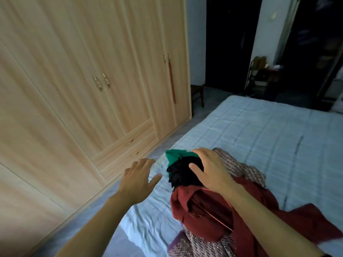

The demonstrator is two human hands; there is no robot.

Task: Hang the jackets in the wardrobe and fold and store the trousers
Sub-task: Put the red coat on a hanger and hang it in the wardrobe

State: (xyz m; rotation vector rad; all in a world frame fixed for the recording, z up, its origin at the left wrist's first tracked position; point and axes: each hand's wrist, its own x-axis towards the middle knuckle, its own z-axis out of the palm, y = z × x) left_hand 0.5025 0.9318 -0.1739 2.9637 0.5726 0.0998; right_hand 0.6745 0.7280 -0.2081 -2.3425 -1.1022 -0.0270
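Note:
A heap of clothes lies on the near corner of the bed (pixel 259 127): a dark red garment (pixel 207 216), a black one (pixel 182 173), a green one (pixel 176 155) and a pink-and-white patterned one (pixel 243 166). My right hand (pixel 209 169) lies over the top of the heap, fingers spread and slightly bent over the black cloth, thumb touching it. My left hand (pixel 139 177) hovers open over the bed's edge to the left of the heap, holding nothing. The wooden wardrobe (pixel 83 80) stands on the left with all doors closed.
Two drawers (pixel 130 147) sit at the wardrobe's base. A narrow strip of floor (pixel 167 138) runs between wardrobe and bed. A dark chair (pixel 197 93) stands past the wardrobe, and a small shelf rack (pixel 259 76) is by the dark doorway at the back.

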